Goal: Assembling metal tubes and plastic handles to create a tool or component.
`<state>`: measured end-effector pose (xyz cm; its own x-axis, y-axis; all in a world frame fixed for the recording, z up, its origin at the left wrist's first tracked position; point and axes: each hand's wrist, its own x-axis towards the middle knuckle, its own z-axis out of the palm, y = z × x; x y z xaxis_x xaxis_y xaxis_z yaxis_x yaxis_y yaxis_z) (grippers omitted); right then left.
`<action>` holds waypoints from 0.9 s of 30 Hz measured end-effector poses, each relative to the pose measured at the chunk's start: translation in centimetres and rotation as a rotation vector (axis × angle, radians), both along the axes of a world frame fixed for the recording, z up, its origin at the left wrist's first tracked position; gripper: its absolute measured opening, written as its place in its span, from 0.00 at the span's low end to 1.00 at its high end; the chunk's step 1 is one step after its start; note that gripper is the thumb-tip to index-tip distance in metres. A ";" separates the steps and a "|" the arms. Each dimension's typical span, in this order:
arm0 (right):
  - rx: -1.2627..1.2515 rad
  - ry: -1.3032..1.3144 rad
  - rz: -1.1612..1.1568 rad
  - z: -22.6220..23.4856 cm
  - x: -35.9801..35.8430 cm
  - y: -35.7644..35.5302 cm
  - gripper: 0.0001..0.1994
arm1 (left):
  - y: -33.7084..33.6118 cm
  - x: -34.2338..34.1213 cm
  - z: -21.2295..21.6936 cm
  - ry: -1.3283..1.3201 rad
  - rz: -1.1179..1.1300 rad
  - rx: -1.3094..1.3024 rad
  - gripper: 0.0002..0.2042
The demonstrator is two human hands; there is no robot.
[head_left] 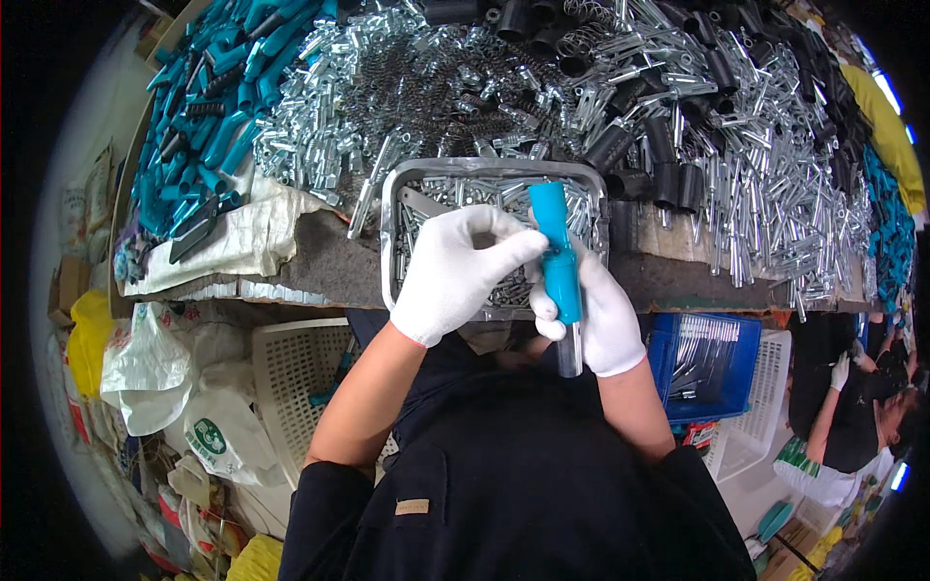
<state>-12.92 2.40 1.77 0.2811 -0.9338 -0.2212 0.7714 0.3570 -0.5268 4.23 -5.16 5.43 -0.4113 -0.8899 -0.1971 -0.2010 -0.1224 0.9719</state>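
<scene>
Heaped across the table (320, 261) lie shiny metal pins (775, 194), black caps (668, 145) and teal tubes (213, 107). Nearer, a metal tray (392, 208) sits at the edge. Right hand (605, 324) grips a teal handle (560, 261) upright over the tray; left hand (455, 271) pinches its top end.

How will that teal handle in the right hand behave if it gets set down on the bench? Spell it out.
The teal handle is a round tube, so it would probably roll unless laid against the metal tray. It looks like rigid plastic and keeps straight in the right hand, so likely stiff. The metal rod at its lower end may make that end heavier.
</scene>
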 end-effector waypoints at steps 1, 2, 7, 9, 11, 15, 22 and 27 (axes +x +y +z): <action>-0.020 0.195 -0.047 0.2 0.2 0.0 0.21 | 0.1 0.2 -0.2 -0.062 0.061 -0.120 0.10; 0.016 0.259 -0.056 0.4 0.3 0.0 0.20 | 0.1 0.3 -0.1 -0.105 0.063 -0.124 0.09; 0.059 0.029 -0.036 -0.3 0.2 -0.2 0.20 | 0.4 0.0 -0.7 -0.180 0.066 -0.187 0.09; 0.099 0.123 -0.094 -0.2 0.0 -0.2 0.19 | 0.0 0.4 -2.1 -0.376 0.109 -0.395 0.08; 0.081 0.226 -0.114 -0.1 -0.4 -0.2 0.21 | -0.1 1.2 -2.5 -0.322 0.074 -0.397 0.08; 0.079 0.392 -0.093 0.2 0.6 -0.6 0.23 | 0.4 0.7 -1.9 -0.045 0.077 -0.104 0.08; -0.059 0.717 -0.031 1.8 -0.6 0.9 0.23 | 0.9 -0.9 -1.3 -0.022 -0.033 -0.359 0.10; -0.177 0.504 0.043 0.2 0.3 0.2 0.25 | 0.9 -0.2 -1.1 -0.015 0.054 -0.121 0.08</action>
<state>-12.57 2.61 1.98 0.2192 -0.9592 -0.1784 0.3937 0.2542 -0.8834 4.04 -4.22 4.34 -0.3600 -0.9283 -0.0930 -0.2115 -0.0159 0.9772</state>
